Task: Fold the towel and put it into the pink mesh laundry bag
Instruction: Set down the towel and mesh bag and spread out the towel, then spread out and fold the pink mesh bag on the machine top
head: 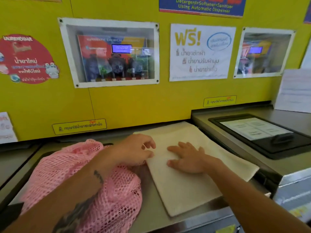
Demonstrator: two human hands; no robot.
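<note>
A cream towel (181, 189) lies folded flat on the steel machine top (151, 221), one end stretching back toward the yellow wall. My right hand (186, 158) presses flat on its middle, fingers spread. My left hand (134, 148) rests at the towel's left edge, fingers loosely curled and thumb touching that edge; whether it pinches the cloth I cannot tell. The pink mesh laundry bag (116, 195) lies crumpled to the left of the towel, under my left forearm, touching the towel's left edge.
A yellow wall (134, 105) with posters and two windowed dispenser boxes rises right behind the machine top. To the right, a second machine carries a black-framed lid (262, 133). A paper sheet (294, 91) leans at the far right.
</note>
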